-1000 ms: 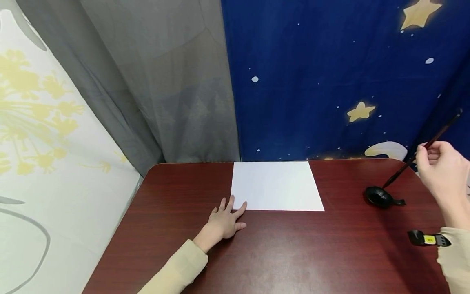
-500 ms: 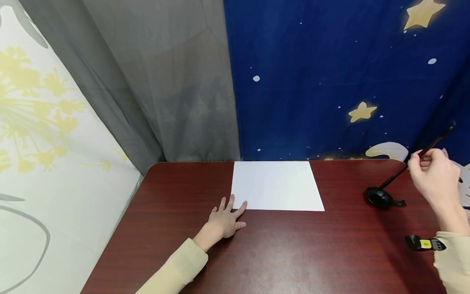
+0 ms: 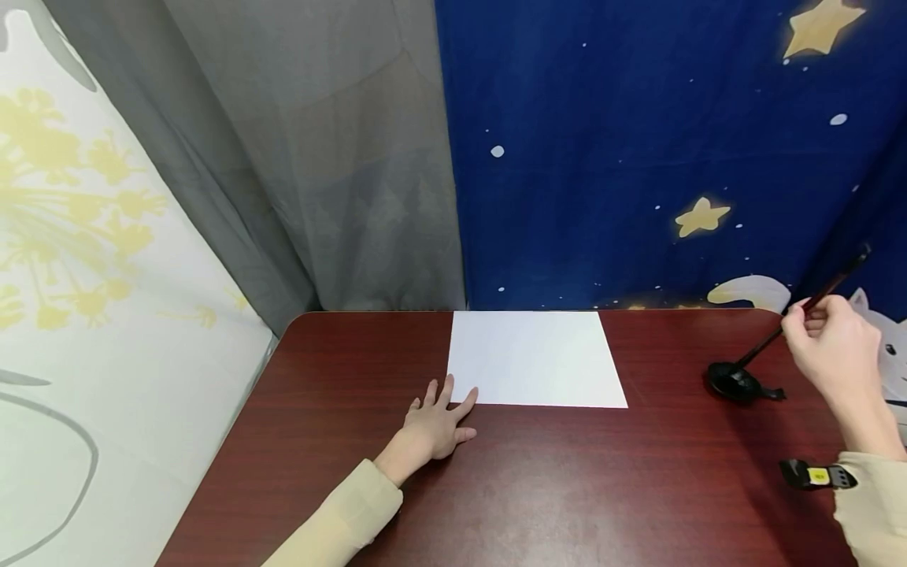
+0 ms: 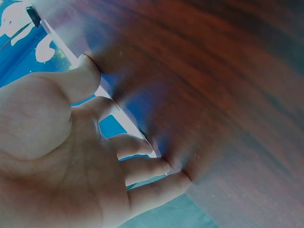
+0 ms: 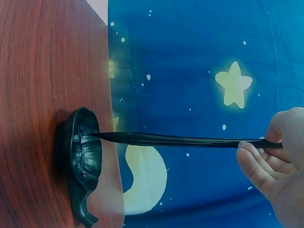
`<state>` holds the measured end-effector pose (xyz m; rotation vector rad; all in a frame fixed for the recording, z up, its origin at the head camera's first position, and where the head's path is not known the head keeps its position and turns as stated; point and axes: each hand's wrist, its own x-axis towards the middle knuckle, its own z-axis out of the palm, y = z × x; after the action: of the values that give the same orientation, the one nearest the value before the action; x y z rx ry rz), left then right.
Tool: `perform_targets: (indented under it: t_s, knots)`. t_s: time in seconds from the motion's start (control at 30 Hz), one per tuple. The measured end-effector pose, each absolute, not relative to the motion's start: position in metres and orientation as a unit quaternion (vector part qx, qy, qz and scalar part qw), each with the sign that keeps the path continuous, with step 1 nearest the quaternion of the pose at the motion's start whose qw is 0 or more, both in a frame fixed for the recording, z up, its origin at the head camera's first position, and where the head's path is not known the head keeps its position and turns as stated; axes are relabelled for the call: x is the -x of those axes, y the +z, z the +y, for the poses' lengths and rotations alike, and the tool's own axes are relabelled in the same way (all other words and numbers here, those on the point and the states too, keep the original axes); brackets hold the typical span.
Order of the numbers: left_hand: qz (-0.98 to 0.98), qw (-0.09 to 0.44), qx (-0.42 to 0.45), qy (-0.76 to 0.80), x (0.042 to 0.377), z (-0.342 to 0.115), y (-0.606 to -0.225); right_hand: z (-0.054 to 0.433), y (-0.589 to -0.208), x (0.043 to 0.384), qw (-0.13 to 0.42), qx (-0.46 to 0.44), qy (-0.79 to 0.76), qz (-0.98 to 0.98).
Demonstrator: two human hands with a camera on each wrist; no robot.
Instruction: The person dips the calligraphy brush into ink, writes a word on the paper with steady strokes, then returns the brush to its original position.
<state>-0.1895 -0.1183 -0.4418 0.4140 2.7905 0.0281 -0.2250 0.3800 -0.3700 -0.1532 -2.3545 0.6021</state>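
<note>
On the right, my right hand [image 3: 839, 354] pinches a dark writing brush [image 3: 768, 340] by its shaft, between thumb and fingers. The brush slants down to a small black ink dish [image 3: 735, 382] with a curved handle. In the right wrist view the pointed brush tip [image 5: 107, 136] is at the bowl of the ink dish [image 5: 86, 152]. My left hand [image 3: 430, 431] lies spread on the table, its fingertips at the near left corner of a blank white sheet of paper [image 3: 534, 358]. In the left wrist view the left fingers [image 4: 154, 192] are extended, touching the surface.
The dark red-brown table [image 3: 567, 480] ends at a back edge along the paper's far side. Behind it hang a grey curtain [image 3: 354, 157] and a blue curtain [image 3: 602, 157] with stars. A white patterned cloth [image 3: 106, 394] hangs at the left.
My right hand has moved down and slightly left with the brush, lowering its tip into the ink dish. The left hand and the paper have stayed in place.
</note>
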Motion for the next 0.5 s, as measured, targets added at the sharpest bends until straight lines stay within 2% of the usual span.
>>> perform_targets:
  t_s: [0.5]
  knots:
    - [0.976,0.163,-0.141,0.011,0.1902,-0.1175,-0.4431,0.3785,-0.3795,0.2273,0.338,0.059,0.229,-0.911]
